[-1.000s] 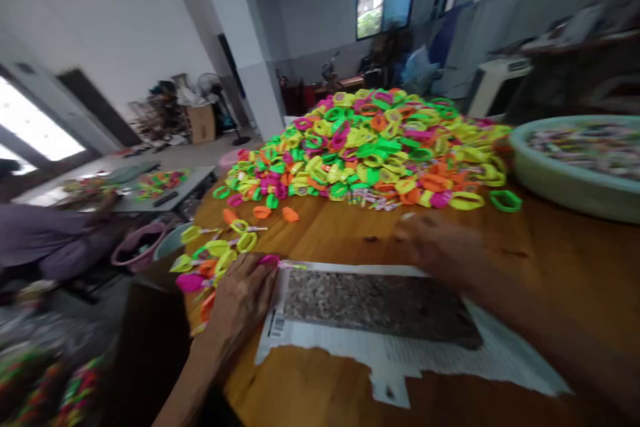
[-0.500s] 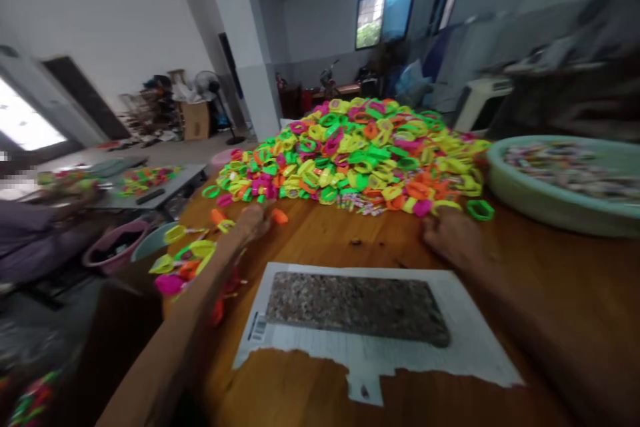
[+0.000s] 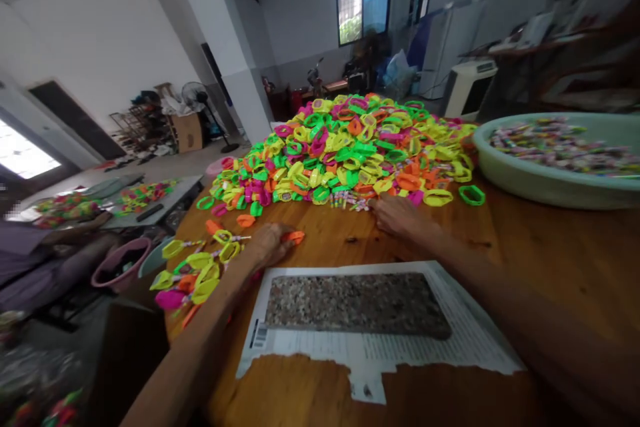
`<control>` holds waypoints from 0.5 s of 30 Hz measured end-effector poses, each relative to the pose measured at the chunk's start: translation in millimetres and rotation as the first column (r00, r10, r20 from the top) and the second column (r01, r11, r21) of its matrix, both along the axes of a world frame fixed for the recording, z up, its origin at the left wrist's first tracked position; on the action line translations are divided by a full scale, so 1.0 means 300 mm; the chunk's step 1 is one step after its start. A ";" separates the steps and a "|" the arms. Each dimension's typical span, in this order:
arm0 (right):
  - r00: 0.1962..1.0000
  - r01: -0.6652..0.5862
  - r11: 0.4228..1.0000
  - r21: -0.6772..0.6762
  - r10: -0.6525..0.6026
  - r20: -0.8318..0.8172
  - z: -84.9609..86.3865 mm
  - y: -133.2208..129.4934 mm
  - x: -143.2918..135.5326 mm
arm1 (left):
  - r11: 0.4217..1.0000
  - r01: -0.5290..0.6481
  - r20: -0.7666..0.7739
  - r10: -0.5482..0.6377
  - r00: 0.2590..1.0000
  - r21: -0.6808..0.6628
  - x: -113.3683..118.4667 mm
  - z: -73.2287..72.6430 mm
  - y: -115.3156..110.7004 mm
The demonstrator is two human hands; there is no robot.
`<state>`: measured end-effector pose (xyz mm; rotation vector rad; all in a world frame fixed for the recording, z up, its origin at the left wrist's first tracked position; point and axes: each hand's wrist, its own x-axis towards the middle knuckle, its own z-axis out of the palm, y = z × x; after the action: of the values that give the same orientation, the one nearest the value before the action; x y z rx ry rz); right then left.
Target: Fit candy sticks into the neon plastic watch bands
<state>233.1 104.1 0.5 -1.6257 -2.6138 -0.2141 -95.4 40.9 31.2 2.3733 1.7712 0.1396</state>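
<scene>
1. The left hand, left of centre in the frame, is closed on a small bright-orange plastic piece, gripping one end so that the other sticks out
2. The right hand, in the middle of the frame, is curled with fingertips at a cluster of short pale patterned sticks – I cannot tell whether it pinches one
3. The tall heap of neon green, yellow, orange and pink plastic rings, upper middle, probably sits there for both hands to reach
4. The speckled grey-brown stone slab, lower middle, lies flat on a torn white printed paper sheet, perhaps shielding the brown wooden table
5. Loose yellow, orange and pink pieces, lower left, seem kept apart from the heap – the round pale-green basin, right, contains similar sticks
</scene>
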 end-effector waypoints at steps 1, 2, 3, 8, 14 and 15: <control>1.000 -0.016 1.000 0.003 0.016 0.007 -0.001 0.004 0.001 | 1.000 0.012 0.001 -0.012 1.000 0.003 0.015 0.001 -0.025; 0.999 -0.032 0.999 0.006 0.032 0.015 -0.003 0.006 0.004 | 1.000 0.024 0.005 -0.024 1.000 0.008 0.029 0.003 -0.049; 0.999 -0.048 0.999 0.007 0.048 0.024 -0.006 0.007 0.009 | 0.999 0.034 0.015 -0.034 0.999 0.013 0.041 0.006 -0.072; 0.985 -0.155 0.988 -0.013 0.156 0.076 -0.021 0.017 0.041 | 0.995 0.085 0.046 -0.087 0.995 0.053 0.074 0.013 -0.159; 0.983 -0.171 0.985 -0.038 0.173 0.061 -0.030 0.011 0.017 | 0.973 0.217 0.100 -0.224 0.969 0.081 0.108 0.013 -0.218; 0.985 -0.163 0.986 -0.044 0.165 0.050 -0.032 -0.001 0.006 | 0.967 0.239 0.104 -0.247 0.963 0.087 0.115 0.014 -0.227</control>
<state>234.8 103.9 -9.2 -1.4237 -2.7914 -0.2012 -61.0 -27.2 35.4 2.5542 1.4344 0.3048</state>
